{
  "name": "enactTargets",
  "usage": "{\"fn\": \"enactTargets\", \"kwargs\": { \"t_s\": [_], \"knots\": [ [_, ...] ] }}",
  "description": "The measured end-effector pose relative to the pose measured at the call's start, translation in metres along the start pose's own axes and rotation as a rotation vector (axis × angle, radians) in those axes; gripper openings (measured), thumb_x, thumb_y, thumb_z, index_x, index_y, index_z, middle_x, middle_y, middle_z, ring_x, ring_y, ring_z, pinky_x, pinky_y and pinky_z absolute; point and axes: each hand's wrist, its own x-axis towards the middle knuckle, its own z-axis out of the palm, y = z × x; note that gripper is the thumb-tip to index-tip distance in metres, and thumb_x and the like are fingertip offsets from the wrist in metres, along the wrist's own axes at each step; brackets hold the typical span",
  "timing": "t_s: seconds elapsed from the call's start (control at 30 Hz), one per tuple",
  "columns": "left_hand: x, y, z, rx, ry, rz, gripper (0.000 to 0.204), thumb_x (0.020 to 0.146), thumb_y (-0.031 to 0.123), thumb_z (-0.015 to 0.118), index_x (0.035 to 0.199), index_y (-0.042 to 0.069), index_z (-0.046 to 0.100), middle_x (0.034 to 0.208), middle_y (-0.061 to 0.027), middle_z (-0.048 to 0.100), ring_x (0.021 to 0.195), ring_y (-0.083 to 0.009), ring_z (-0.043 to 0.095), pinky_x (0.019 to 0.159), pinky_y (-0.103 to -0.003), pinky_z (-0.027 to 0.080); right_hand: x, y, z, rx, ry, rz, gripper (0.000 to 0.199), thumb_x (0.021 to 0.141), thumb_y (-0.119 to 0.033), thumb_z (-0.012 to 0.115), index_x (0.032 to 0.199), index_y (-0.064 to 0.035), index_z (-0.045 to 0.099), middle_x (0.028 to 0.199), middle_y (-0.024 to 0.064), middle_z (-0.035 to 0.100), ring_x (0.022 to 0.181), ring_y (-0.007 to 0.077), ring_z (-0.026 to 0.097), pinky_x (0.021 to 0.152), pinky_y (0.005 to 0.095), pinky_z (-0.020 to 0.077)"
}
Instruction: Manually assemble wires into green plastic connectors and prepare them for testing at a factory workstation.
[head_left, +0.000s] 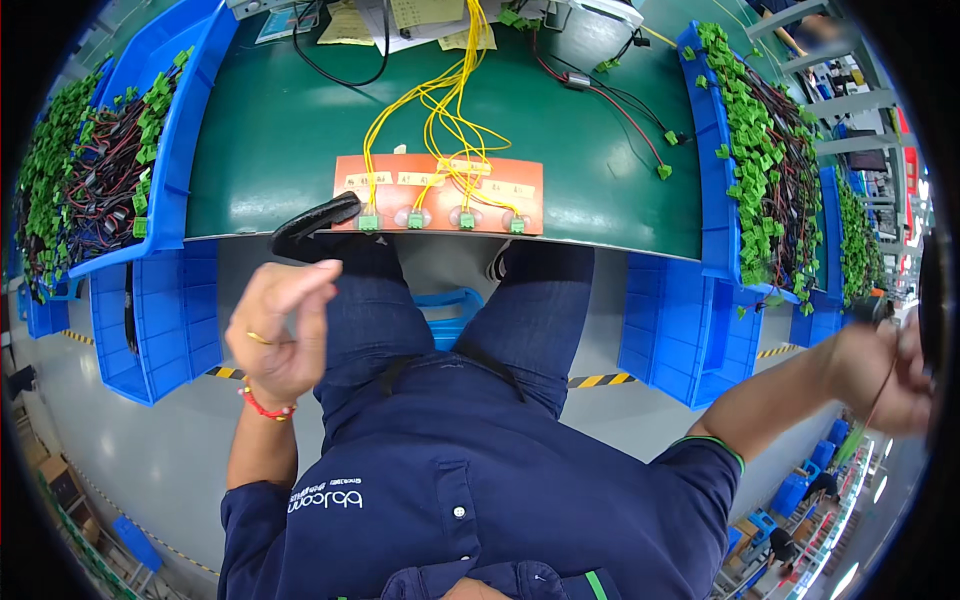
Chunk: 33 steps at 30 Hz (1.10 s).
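My left hand (280, 325) is raised in front of the table edge, its fingers curled together and nothing visible in them. Just beyond its fingertips, a black bent bar (315, 225) juts out from the table edge. At the far right rim, my right hand (880, 375) is closed on a thin reddish wire (882, 388); its fingers are partly blurred and cut off by the dark rim. An orange board (440, 195) lies at the table's front edge with several green connectors (416, 220) in a row, each joined to yellow wires (440, 100).
Blue bins of green-plugged wire harnesses flank the green table (600, 130): one left (185, 150), one right (712, 150). Lower blue bins (150, 330) stand beneath both sides. A red-black cable (625, 115) and a black cable (350, 82) lie on the tabletop.
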Motion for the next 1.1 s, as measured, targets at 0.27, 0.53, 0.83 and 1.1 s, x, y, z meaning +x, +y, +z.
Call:
{"fn": "enactTargets", "kwargs": {
  "t_s": [0.27,0.53,0.83,1.1],
  "knots": [
    [0.0,0.032,0.072,-0.628,-0.508,-0.328,0.046,0.086,0.001,0.063,0.132,0.0,0.055,0.108,-0.0117,0.059,0.081,-0.0137,0.061,0.072,-0.026,0.051,-0.167,-0.08,0.094,0.341,-0.357,0.747,0.021,0.094,-0.009,0.058,0.108,0.0028,0.047,0.077,0.0043,0.055,0.06,0.0056,0.048,0.052,0.0191,0.0391],
    [-0.034,0.021,0.09,-0.855,-0.405,-0.564,0.026,0.096,0.008,0.059,0.12,0.001,0.063,0.105,-0.0073,0.055,0.08,-0.0092,0.059,0.066,-0.023,0.049,-0.246,-0.119,0.138,0.597,-0.28,1.337,0.015,0.094,-0.004,0.063,0.095,-0.0033,0.048,0.076,-0.0017,0.055,0.064,-0.0006,0.046,0.057,0.0156,0.039],
    [-0.025,0.003,0.083,-1.111,-0.068,-0.952,0.027,0.103,0.022,0.049,0.109,0.0,0.063,0.074,0.0004,0.056,0.062,-0.005,0.052,0.056,-0.02,0.044,-0.269,-0.138,0.127,0.428,-0.644,0.738,0.023,0.075,0.005,0.075,0.088,-0.0023,0.058,0.074,0.0076,0.061,0.06,0.0177,0.056,0.055,0.0276,0.0449],
    [-0.023,0.0,0.083,-1.148,-0.096,-0.982,0.039,0.105,0.028,0.041,0.122,-0.003,0.057,0.071,-0.0019,0.057,0.056,-0.0066,0.051,0.052,-0.02,0.043,-0.25,-0.134,0.113,0.317,-0.626,0.758,0.013,0.084,0.006,0.061,0.096,0.0025,0.06,0.08,0.0125,0.066,0.074,0.0228,0.066,0.068,0.0332,0.0539]
  ]
}}
